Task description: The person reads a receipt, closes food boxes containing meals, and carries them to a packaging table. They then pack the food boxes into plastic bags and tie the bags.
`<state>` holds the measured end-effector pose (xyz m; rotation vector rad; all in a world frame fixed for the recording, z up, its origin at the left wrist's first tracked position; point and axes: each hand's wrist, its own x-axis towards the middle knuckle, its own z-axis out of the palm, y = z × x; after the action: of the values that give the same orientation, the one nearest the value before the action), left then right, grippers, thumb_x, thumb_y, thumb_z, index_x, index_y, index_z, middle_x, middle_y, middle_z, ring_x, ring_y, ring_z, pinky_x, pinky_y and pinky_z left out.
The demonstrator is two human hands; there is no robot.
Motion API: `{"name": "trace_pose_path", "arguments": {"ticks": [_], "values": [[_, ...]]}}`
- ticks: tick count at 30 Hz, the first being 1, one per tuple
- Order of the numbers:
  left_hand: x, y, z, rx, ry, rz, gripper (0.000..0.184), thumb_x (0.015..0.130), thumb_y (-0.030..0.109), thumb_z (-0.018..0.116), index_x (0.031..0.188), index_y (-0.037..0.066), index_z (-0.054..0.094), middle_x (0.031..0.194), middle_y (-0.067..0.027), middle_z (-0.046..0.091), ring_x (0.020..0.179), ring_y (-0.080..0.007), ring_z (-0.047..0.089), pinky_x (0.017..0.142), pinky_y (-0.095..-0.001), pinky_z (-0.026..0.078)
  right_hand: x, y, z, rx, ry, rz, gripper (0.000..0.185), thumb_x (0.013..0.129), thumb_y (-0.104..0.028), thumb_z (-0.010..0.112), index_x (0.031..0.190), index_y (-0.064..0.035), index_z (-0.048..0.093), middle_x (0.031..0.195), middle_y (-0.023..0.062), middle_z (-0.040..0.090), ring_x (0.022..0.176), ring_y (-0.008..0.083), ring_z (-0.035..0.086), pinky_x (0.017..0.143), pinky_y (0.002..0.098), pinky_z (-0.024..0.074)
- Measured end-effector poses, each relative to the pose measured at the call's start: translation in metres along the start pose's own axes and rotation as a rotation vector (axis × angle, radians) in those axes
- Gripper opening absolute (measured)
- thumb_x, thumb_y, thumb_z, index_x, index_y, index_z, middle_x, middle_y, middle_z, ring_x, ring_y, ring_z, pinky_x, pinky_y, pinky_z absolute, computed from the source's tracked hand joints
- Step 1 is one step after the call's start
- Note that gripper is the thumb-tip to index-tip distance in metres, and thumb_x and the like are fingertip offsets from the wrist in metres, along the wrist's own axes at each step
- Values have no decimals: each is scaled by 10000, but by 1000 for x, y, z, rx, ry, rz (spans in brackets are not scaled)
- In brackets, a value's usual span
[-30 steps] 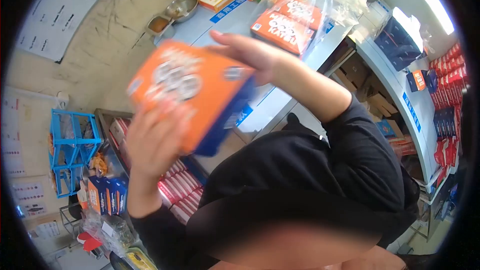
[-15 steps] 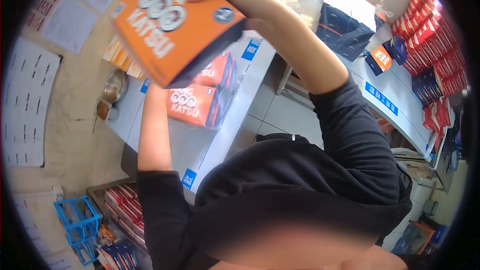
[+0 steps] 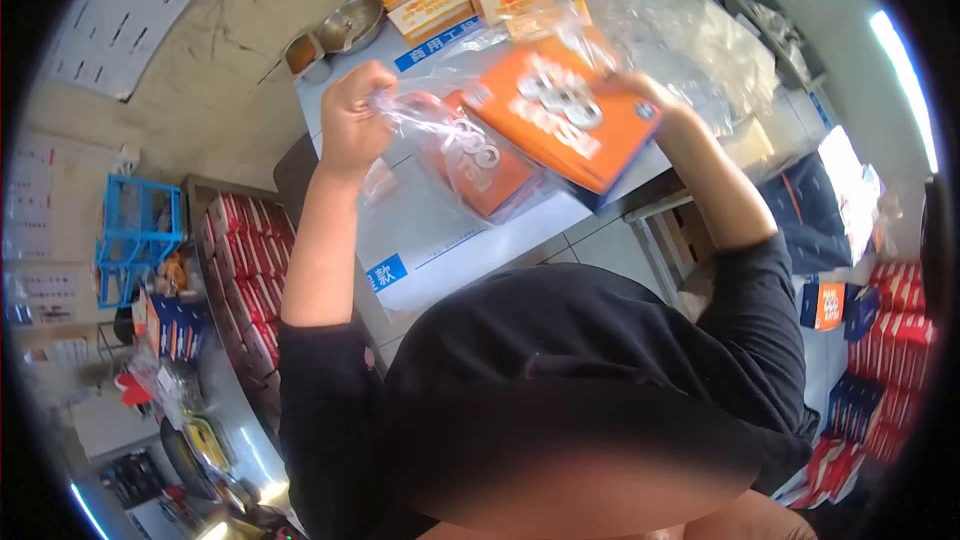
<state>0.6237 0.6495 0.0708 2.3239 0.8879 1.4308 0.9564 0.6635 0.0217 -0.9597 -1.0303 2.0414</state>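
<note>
My left hand (image 3: 356, 120) is closed in a fist around the gathered edge of a clear plastic bag (image 3: 412, 120). Inside the bag, over the table, lies an orange box (image 3: 500, 190) with white lettering, seen through the film. Another orange and dark blue box (image 3: 555, 110) is in my right hand (image 3: 645, 92), tilted and blurred by motion. It overlaps the bag's right side from this view; whether it touches the bag I cannot tell. My right fingers are partly hidden at the box's upper right edge.
Yellow and white boxes (image 3: 430, 10) are stacked at the back of the table (image 3: 400, 240), next to a metal bowl (image 3: 352, 24). Loose plastic bags (image 3: 690, 30) lie at the back right. Red boxes (image 3: 245, 270) fill a rack at left; more red boxes (image 3: 900, 340) stand at right.
The box in my right hand has moved down and right in view, toward the bag. My left hand, hidden behind that box before, now shows holding the bag's edge. The camera view has turned.
</note>
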Motion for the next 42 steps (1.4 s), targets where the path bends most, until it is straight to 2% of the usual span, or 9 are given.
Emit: {"name": "trace_pose_path", "arguments": {"ticks": [2, 10, 14, 20, 26, 29, 33, 37, 42], "values": [[3, 7, 5, 80, -9, -25, 199, 610, 75, 636, 676, 34, 452, 595, -70, 458, 545, -230, 451, 518, -300, 355, -7, 39, -37, 221, -33, 294, 377, 753, -177, 570, 1095, -27, 526, 1052, 119, 575, 947, 183, 572, 810, 327, 469], [25, 51, 24, -10, -403, 66, 439, 552, 334, 722, 717, 53, 428, 627, -72, 424, 584, -274, 414, 568, -328, 357, 55, 19, 66, -41, 22, 357, 462, 735, -305, 610, 1105, -47, 513, 1020, 120, 588, 886, 216, 597, 759, 349, 492], [19, 33, 29, 164, -448, 171, 352, 586, 274, 691, 743, 57, 463, 652, -68, 478, 611, -274, 459, 609, -330, 374, 87, 50, 69, -690, 17, -123, 599, 772, -414, 568, 1209, -18, 463, 1058, 119, 582, 936, 199, 570, 689, 333, 501], [5, 41, 34, 183, -569, 106, 265, 595, 199, 696, 806, 94, 576, 755, -70, 593, 782, -278, 561, 713, -368, 420, 24, 34, 57, -949, -48, 78, 566, 827, -359, 522, 1250, 2, 419, 1161, 167, 517, 1033, 245, 520, 852, 323, 410], [-46, 53, 87, 473, -594, 32, 571, 619, 187, 687, 1159, 121, 513, 1168, -91, 525, 1112, -263, 473, 968, -429, 332, -5, 59, 52, -1392, -9, -291, 558, 846, -436, 477, 1196, -1, 454, 1187, 254, 451, 1076, 381, 467, 920, 411, 376], [-43, 40, 71, 404, -802, -68, 645, 635, 182, 657, 1242, 120, 447, 1316, -77, 419, 1234, -274, 370, 1006, -438, 305, -41, 19, 53, -1706, -198, 218, 356, 851, -376, 504, 909, -46, 622, 889, 164, 606, 910, 315, 563, 811, 385, 433], [-45, 29, 69, 371, -812, -70, 661, 644, 215, 664, 1259, 130, 436, 1354, -49, 384, 1249, -270, 352, 1023, -435, 293, -95, -48, 58, -1288, -694, -342, 59, 705, -117, 613, 744, -74, 623, 673, 85, 601, 668, 260, 594, 616, 333, 462], [-46, 29, 70, 342, -771, -63, 633, 651, 228, 677, 1239, 130, 463, 1341, -53, 402, 1233, -275, 370, 1008, -440, 308, -68, -59, 94, -1600, 135, -997, 260, 715, -163, 609, 957, -77, 576, 970, 161, 577, 885, 255, 580, 674, 352, 475], [-41, 31, 62, 281, -631, 21, 496, 688, 202, 657, 1155, 86, 536, 1231, -94, 510, 1119, -291, 477, 908, -406, 400, 66, -30, 8, -2141, 440, -59, 412, 703, -158, 630, 1109, -134, 563, 1034, 132, 580, 933, 246, 580, 749, 387, 491]]}}
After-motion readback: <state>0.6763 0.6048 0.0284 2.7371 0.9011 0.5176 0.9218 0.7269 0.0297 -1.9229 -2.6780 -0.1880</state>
